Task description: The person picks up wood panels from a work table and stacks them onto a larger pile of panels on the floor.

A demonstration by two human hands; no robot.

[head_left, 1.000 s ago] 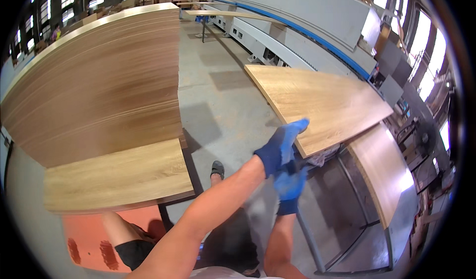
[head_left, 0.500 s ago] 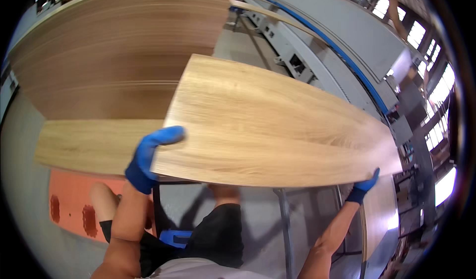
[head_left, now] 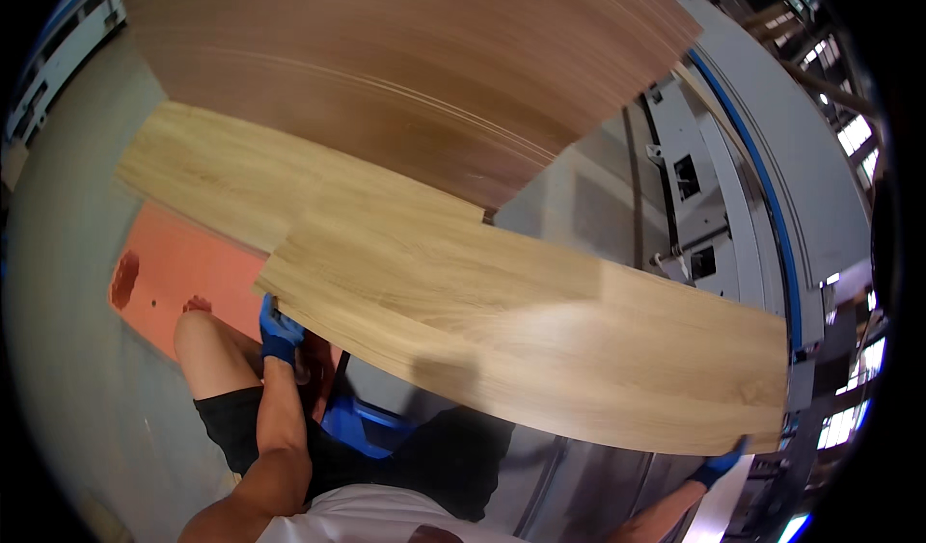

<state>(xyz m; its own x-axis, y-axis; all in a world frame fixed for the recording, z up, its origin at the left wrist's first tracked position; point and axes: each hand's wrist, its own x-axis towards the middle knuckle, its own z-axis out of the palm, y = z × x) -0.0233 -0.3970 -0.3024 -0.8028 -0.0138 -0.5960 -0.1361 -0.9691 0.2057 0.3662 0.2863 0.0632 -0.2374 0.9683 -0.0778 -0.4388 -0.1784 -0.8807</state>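
I carry a long light-oak wood panel [head_left: 521, 331] across my body, its far end overlapping a stack of boards. My left hand [head_left: 279, 331], in a blue glove, grips the panel's near left corner from below. My right hand [head_left: 719, 466], also blue-gloved, holds the panel's lower right corner and is mostly hidden under it. A second light-oak panel [head_left: 231, 181] lies on the stack just beyond my left hand. A large pile of darker brown boards [head_left: 405, 70] fills the upper part of the view.
An orange pallet or base sheet [head_left: 183, 273] lies under the stack at the left. A grey machine with a blue stripe [head_left: 772, 215] runs along the right. Grey concrete floor [head_left: 68, 350] shows at the left, with a blue frame [head_left: 371, 418] near my legs.
I have turned left with the panel: it has swung from in front of me toward the stack, and its far end now overlaps the light panel there. Both hands keep their grip.
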